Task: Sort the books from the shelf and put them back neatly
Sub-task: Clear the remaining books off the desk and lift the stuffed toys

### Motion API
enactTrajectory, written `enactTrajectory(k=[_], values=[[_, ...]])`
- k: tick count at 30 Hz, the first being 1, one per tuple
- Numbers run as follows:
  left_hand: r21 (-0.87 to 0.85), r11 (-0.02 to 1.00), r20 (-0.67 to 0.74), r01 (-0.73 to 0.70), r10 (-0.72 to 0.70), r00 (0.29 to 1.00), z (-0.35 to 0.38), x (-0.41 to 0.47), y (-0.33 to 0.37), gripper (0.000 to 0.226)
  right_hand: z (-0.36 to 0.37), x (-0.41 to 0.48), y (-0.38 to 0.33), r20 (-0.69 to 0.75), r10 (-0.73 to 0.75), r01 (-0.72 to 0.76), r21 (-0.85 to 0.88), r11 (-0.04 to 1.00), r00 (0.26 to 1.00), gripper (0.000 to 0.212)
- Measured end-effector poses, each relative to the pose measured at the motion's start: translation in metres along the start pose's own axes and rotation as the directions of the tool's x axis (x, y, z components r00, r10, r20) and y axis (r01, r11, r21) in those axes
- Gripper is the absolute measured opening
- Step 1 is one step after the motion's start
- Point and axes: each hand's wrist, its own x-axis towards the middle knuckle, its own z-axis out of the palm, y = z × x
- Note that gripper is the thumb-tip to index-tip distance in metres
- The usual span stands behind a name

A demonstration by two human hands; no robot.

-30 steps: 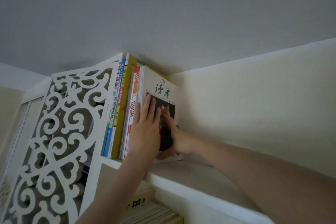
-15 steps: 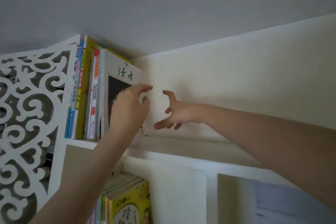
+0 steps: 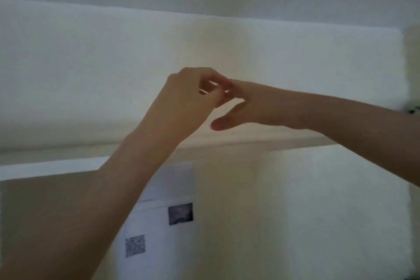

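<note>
No book is in view; the picture is blurred. My left hand (image 3: 188,102) is raised in front of the pale wall above the top shelf board (image 3: 50,169), its fingers loosely curled and holding nothing. My right hand (image 3: 247,107) reaches in from the right at the same height, thumb stretched out downward. Its fingertips meet my left hand's fingers and are partly hidden behind them. Neither hand touches the shelf.
Below the shelf board a white paper sheet (image 3: 159,223) with a dark picture and a QR-like square hangs on the back wall. A pale blurred object (image 3: 411,70) stands at the far right edge. The ceiling runs across the top.
The view has swung to the right, so the row of books and the white fretwork panel have left the picture. Both hands have come off the books and met in the air.
</note>
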Motion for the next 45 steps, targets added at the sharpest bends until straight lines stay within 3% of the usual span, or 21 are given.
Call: enactTrajectory(k=[2, 6, 9, 14, 18, 22, 25, 27, 29, 34, 39, 42, 45], values=[[-0.125, 0.991, 0.058, -0.056, 0.064, 0.996, 0.046, -0.003, 0.026, 0.02, -0.023, -0.053, 0.023, -0.094, 0.097, -0.098, -0.01, 0.995, 0.991, 0.056], [-0.352, 0.927, 0.174, -0.13, 0.201, 0.964, 0.135, -0.022, 0.077, 0.027, -0.054, -0.15, 0.062, -0.243, 0.28, -0.281, 0.03, 0.959, 0.929, 0.054], [-0.528, 0.845, 0.288, -0.088, 0.275, 0.917, 0.195, -0.038, 0.109, 0.035, -0.069, -0.215, 0.092, -0.347, 0.398, -0.398, 0.073, 0.914, 0.85, 0.054], [-0.623, 0.78, 0.473, 0.058, 0.317, 0.822, 0.311, -0.077, 0.147, 0.035, -0.07, -0.311, 0.163, -0.332, 0.642, -0.622, 0.18, 0.762, 0.691, 0.055], [-0.546, 0.791, 0.7, 0.275, 0.251, 0.669, 0.414, -0.142, 0.155, 0.032, -0.037, -0.393, 0.236, -0.216, 0.83, -0.78, 0.287, 0.557, 0.513, 0.051], [-0.296, 0.767, 0.924, 0.57, 0.079, 0.373, 0.506, -0.239, 0.135, 0.027, 0.03, -0.486, 0.302, -0.043, 0.951, -0.867, 0.399, 0.298, 0.307, 0.057], [-0.116, 0.78, 0.988, 0.614, 0.029, 0.15, 0.551, -0.317, 0.123, 0.028, 0.073, -0.56, 0.333, 0.034, 0.989, -0.903, 0.414, 0.119, 0.146, 0.059], [-0.056, 0.769, 0.998, 0.637, 0.022, 0.061, 0.571, -0.358, 0.125, 0.03, 0.093, -0.604, 0.345, 0.075, 0.997, -0.902, 0.431, -0.005, 0.03, 0.059], [-0.025, 0.754, 1.0, 0.656, 0.025, 0.01, 0.588, -0.387, 0.135, 0.031, 0.11, -0.645, 0.354, 0.09, 0.994, -0.888, 0.451, -0.092, -0.058, 0.06], [-0.006, 0.745, 0.997, 0.667, 0.059, -0.057, 0.62, -0.427, 0.169, 0.032, 0.14, -0.707, 0.364, 0.109, 0.976, -0.86, 0.461, -0.218, -0.189, 0.06], [0.02, 0.734, 0.993, 0.679, 0.065, -0.099, 0.639, -0.448, 0.187, 0.034, 0.149, -0.737, 0.367, 0.058, 0.968, -0.818, 0.524, -0.238, -0.245, 0.048], [0.079, 0.698, 0.984, 0.712, 0.059, -0.167, 0.649, -0.46, 0.201, 0.045, 0.144, -0.758, 0.368, -0.07, 0.962, -0.903, 0.37, -0.22, -0.263, 0.053], [0.176, 0.635, 0.969, 0.752, 0.024, -0.247, 0.658, -0.473, 0.218, 0.066, 0.137, -0.784, 0.366, -0.152, 0.923, -0.924, 0.207, -0.321, -0.354, 0.084]])
